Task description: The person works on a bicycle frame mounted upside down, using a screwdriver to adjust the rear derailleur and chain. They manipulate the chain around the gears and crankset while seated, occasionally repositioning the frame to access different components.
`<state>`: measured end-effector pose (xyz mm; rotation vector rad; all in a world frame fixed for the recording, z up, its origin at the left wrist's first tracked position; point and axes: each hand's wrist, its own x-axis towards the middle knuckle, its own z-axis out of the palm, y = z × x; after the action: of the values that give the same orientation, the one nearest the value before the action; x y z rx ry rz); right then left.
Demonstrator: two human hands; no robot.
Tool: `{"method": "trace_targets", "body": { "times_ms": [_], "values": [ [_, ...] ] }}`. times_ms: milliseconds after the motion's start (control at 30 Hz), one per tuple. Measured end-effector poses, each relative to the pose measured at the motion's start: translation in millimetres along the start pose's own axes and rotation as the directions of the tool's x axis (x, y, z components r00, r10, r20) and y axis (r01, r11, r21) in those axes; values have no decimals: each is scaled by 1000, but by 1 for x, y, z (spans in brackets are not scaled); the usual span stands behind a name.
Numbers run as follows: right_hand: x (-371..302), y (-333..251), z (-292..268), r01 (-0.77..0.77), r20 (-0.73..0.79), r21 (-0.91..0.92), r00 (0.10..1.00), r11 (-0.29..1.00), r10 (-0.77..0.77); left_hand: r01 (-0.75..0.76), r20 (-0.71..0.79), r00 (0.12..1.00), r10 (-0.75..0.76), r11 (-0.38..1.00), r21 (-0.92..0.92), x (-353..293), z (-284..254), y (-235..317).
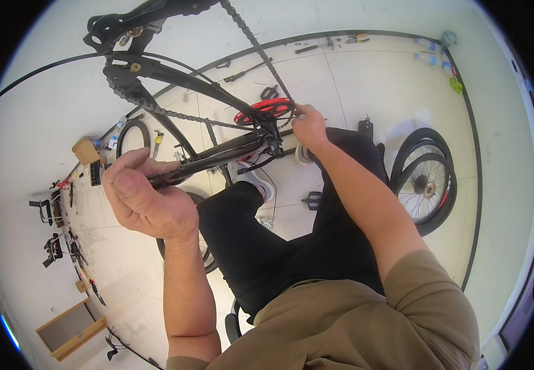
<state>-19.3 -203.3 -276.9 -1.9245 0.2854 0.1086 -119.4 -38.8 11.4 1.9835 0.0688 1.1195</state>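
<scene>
A black bicycle frame (208, 91) stands tilted in front of me, with its rear end toward the upper left. My left hand (146, 194) has its fingers curled round the near end of a black frame tube (186, 171). A red and black chainring (265, 111) is fixed at the crank area of the frame. The bicycle chain (256, 44) drops from the top to the chainring's right edge, and another run of it sags back toward the rear of the frame. At that right edge my right hand (309, 126) pinches the chain; its fingertips are partly hidden.
Wheels with black tyres (424, 179) lie on the floor at right. Pedals (312, 200) are scattered about my feet. Along the far wall lie a hammer (315, 46), pliers (358, 39) and plastic bottles (427, 58). A cardboard box (85, 151) and more parts line the left wall.
</scene>
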Motion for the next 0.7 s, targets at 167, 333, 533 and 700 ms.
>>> {"method": "trace_targets", "body": {
  "times_ms": [167, 333, 533, 700],
  "values": [
    [3, 0, 5, -400, 206, 574, 915, 715, 346, -19, 25, 1000, 19, 1000, -5, -1, -2, 2],
    [-1, 5, 15, -382, 122, 506, 919, 773, 375, -28, 41, 999, 30, 999, -46, -3, -6, -1],
    [-2, 1, 17, -391, 160, 587, 914, 708, 372, 49, 172, 985, -13, 977, -206, -7, -23, -8],
    [-1, -1, 15, -411, 215, 632, 908, 657, 361, 108, 155, 983, -93, 990, -89, -22, -28, -16]
  ]
}}
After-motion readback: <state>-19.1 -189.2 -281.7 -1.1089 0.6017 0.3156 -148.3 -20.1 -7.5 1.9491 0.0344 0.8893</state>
